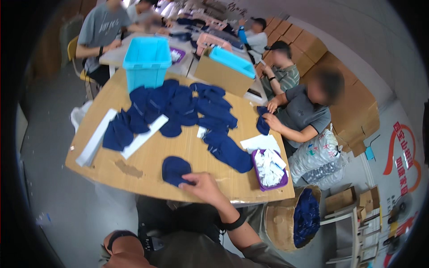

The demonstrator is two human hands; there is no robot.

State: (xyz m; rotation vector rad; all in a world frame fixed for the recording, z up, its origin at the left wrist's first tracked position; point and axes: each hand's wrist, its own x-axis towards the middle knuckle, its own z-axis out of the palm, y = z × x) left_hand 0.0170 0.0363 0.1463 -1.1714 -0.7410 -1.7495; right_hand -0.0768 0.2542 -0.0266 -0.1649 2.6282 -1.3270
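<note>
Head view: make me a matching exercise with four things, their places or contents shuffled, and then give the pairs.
1. Purple basket
2. Tall turquoise tub
3. Rounded brown carton
4. Small navy cloth

A. Under the fingertips of the right hand
B. Holds white slips
C. Beside the table, holding dark-blue items
D. At the table's far edge

Pairs: 1-B, 2-D, 3-C, 4-A

near navy piece [174,169]: matt, soft-looking cloth
navy pile [182,102]: matt, creased cloth
tabletop [214,182]: smooth wood-look, light sheen
turquoise bin [145,67]: smooth plastic, faintly glossy
brown carton [220,76]: plain matt cardboard
purple basket [273,186]: smooth plastic
white slips [269,167]: paper-like
long white strips [145,136]: smooth, matt, paper or plastic unclear
</note>
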